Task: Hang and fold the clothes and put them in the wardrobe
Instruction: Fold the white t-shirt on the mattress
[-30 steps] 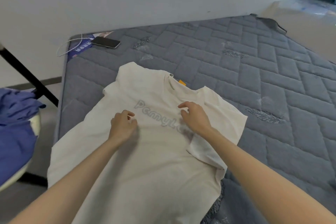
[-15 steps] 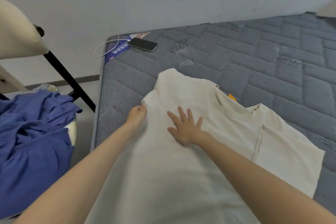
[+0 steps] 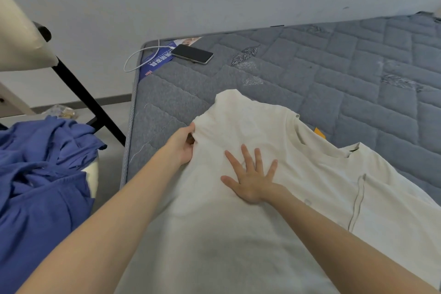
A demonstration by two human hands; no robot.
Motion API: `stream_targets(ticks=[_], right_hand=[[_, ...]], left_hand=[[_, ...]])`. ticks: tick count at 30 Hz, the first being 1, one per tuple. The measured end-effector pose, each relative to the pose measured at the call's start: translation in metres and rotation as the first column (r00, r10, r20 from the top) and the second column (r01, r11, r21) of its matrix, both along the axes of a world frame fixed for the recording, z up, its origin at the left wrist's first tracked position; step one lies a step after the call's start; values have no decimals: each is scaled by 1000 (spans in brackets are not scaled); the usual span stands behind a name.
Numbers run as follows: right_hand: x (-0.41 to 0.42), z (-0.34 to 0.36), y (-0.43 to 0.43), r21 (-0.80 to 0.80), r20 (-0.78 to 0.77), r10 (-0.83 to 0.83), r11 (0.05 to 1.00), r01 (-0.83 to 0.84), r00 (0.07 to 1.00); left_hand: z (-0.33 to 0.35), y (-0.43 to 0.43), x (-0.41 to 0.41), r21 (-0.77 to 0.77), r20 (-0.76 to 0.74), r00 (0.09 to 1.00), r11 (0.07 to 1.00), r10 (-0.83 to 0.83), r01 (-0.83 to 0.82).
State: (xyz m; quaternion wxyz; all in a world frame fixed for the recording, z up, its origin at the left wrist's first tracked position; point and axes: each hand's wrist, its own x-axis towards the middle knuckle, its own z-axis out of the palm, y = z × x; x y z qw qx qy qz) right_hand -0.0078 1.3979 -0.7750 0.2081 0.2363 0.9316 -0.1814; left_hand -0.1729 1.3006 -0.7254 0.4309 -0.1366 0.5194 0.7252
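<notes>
One pile of blue clothes (image 3: 43, 186) lies at far left on one cream chair (image 3: 19, 38) with black legs. The garments in the pile cannot be counted. To the right of the chair is one grey quilted mattress (image 3: 334, 74). At its far left corner are three items: one white cable (image 3: 140, 55), one blue label (image 3: 157, 59) and one black phone (image 3: 192, 53), screen up and dark. The cable runs to the phone.

One white T-shirt (image 3: 238, 234) lies spread on the mattress, close to its left edge. Two bare hands are on the shirt.
- The left hand (image 3: 182, 145) is at the shirt's left edge, by the sleeve. Its fingers (image 3: 188, 130) are curled round the fabric edge and grip it.
- The right hand (image 3: 250, 179) lies palm down on the chest area, just right of the left hand. Its five fingers (image 3: 259, 159) are straight and spread, pressing on the cloth and holding nothing.

One orange tag (image 3: 319, 132) shows beside the neckline. At far right, one hemmed part of the shirt lies folded over the body.
</notes>
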Motion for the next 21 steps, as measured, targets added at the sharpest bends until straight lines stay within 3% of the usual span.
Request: stream_targets(ticks=[2, 4, 6, 9, 12, 15, 18, 21], right_hand=[[3, 6, -2, 58, -189, -26, 998, 37, 982], [6, 9, -2, 68, -445, -112, 985, 158, 888], [9, 4, -1, 47, -537, -185, 968, 248, 823], [10, -12, -2, 100, -448, -181, 963, 250, 876], [1, -19, 7, 31, -317, -191, 977, 212, 929], [-4, -18, 20, 44, -217, -165, 983, 179, 962], [-6, -16, 24, 90, -152, -130, 985, 145, 980], [-7, -13, 24, 105, -118, -104, 988, 117, 988]], left_hand=[[0, -1, 0, 79, 10, 1000, 997, 14, -15], [1, -5, 1, 127, 78, 996, 991, 31, -40], [2, -6, 0, 146, 154, 987, 988, 35, -58], [-2, 0, -6, 122, 152, 987, 990, 53, -72], [-4, 10, -13, 74, 68, 996, 995, 62, -67], [-4, 16, -19, 94, -21, 985, 981, 173, -170], [-2, 15, -30, -28, -305, 918, 961, 253, -274], [-1, 1, -47, -226, -676, 712, 867, 189, -445]])
